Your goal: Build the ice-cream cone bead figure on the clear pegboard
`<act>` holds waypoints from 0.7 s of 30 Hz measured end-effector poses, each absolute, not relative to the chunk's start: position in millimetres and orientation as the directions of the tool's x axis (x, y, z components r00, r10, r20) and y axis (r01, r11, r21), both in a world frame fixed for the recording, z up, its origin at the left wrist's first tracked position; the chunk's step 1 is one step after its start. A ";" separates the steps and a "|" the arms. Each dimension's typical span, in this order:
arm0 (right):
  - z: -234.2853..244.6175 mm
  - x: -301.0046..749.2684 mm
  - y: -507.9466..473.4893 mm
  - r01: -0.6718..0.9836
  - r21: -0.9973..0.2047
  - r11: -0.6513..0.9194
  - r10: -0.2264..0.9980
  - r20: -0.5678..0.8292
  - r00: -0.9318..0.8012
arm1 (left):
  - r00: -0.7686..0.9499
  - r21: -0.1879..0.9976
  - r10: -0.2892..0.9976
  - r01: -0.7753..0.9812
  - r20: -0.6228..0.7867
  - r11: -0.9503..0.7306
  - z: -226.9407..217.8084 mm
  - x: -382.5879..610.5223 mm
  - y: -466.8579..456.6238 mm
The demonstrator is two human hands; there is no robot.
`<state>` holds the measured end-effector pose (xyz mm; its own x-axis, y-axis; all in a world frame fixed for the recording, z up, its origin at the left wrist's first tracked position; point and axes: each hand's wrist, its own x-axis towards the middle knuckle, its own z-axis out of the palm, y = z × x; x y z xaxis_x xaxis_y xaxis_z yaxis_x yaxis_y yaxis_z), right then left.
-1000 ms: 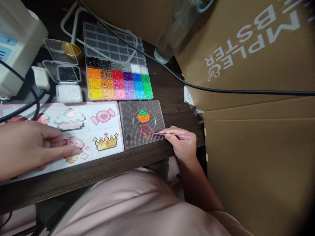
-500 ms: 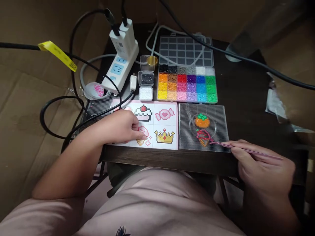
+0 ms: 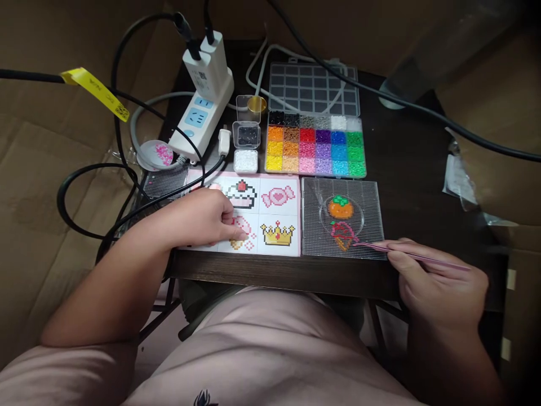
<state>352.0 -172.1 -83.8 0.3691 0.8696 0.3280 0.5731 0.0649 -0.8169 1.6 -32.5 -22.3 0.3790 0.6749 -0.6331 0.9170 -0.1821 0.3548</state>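
My right hand (image 3: 442,285) is closed around pink tweezers (image 3: 406,252). Their tips touch or hover just over the right edge of a pink, red and orange bead cone figure (image 3: 343,234) on the clear pegboard (image 3: 372,197). Whether a bead sits in the tips is too small to tell. Above that figure is an orange bead persimmon (image 3: 340,208) with a green top. My left hand (image 3: 207,217) rests on the pattern sheet (image 3: 270,180), holding nothing, most fingers curled and one digit stretched onto a pink cone drawing (image 3: 242,226), which it partly covers.
Behind the boards lies a sorted bead box (image 3: 315,144), its clear lid (image 3: 315,87) folded back. Small boxes of white beads (image 3: 245,161) and black beads (image 3: 246,136) stand beside it. A power strip (image 3: 203,118), black cables (image 3: 84,169) and a dish of pink beads (image 3: 155,155) are left.
The whole view has shifted slightly, so everything sits a little further left. Both hands keep nearly the same places, and the tweezer tips stay at the cone figure's right edge.
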 end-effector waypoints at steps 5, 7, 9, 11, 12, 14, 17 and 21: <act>-83.2 351.9 -172.7 0.548 -0.834 0.064 0.882 0.304 0.361 | 0.359 0.341 0.673 0.925 -0.646 -0.167 -24.7 0.7 -32.2; -83.3 352.1 -172.7 0.555 -0.829 0.070 0.881 0.312 0.355 | 0.363 0.343 0.677 0.924 -0.640 -0.171 -25.0 0.8 -32.3; -83.3 352.3 -172.6 0.563 -0.823 0.072 0.883 0.315 0.348 | 0.370 0.346 0.681 0.921 -0.632 -0.179 -25.2 0.7 -32.3; -83.1 352.4 -172.7 0.558 -0.827 0.067 0.884 0.309 0.352 | 0.374 0.349 0.684 0.919 -0.626 -0.183 -25.5 0.4 -32.3; -83.0 352.3 -172.8 0.552 -0.831 0.068 0.884 0.307 0.352 | 0.376 0.351 0.685 0.918 -0.624 -0.185 -25.7 0.3 -32.3; -82.8 351.9 -172.7 0.545 -0.835 0.073 0.884 0.307 0.352 | 0.379 0.352 0.690 0.917 -0.617 -0.189 -26.0 0.1 -32.2; -82.2 350.6 -172.2 0.546 -0.832 0.098 0.879 0.329 0.345 | 0.379 0.349 0.694 0.917 -0.612 -0.193 -26.2 0.0 -32.3; -81.1 348.5 -171.3 0.517 -0.848 0.113 0.881 0.326 0.342 | 0.364 0.338 0.688 0.924 -0.627 -0.181 -26.6 0.1 -32.6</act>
